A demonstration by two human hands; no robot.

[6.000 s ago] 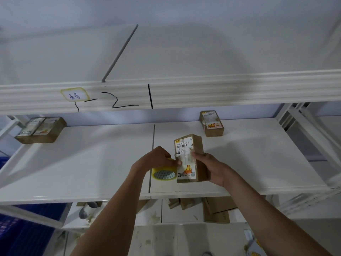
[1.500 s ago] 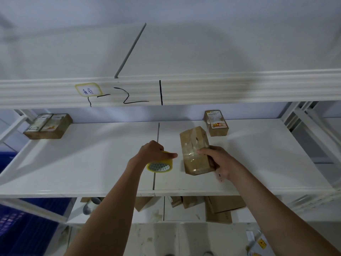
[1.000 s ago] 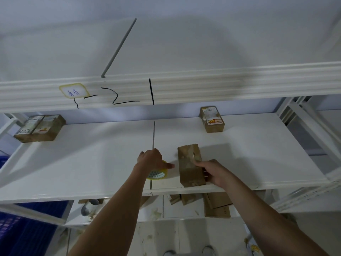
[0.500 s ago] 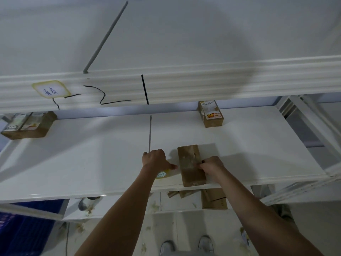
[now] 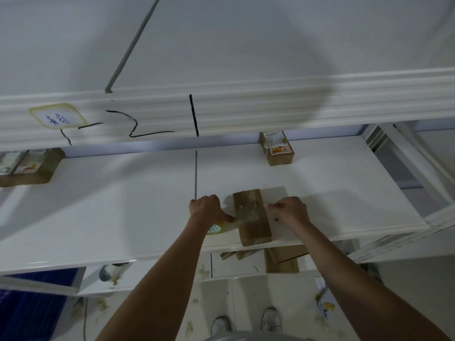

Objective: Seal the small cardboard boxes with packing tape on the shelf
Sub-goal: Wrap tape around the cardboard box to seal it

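A small brown cardboard box (image 5: 253,227) lies flat near the front edge of the white shelf (image 5: 123,212), plain side up. My left hand (image 5: 206,209) grips a yellow roll of packing tape (image 5: 218,227) just left of the box, thumb reaching to the box's left edge. A clear strip of tape stretches across the box top. My right hand (image 5: 290,210) pinches the strip's free end just right of the box.
A labelled small box (image 5: 277,148) stands at the shelf's back right. Two more boxes (image 5: 27,168) sit at the far left. The upper shelf's rail (image 5: 221,112) hangs overhead. Cardboard pieces (image 5: 283,259) lie on the lower shelf; a blue crate (image 5: 29,308) is bottom left.
The box was turned plain side up and laid flat on the shelf. My right hand moved from the box's side out to the right, drawing tape across its top.
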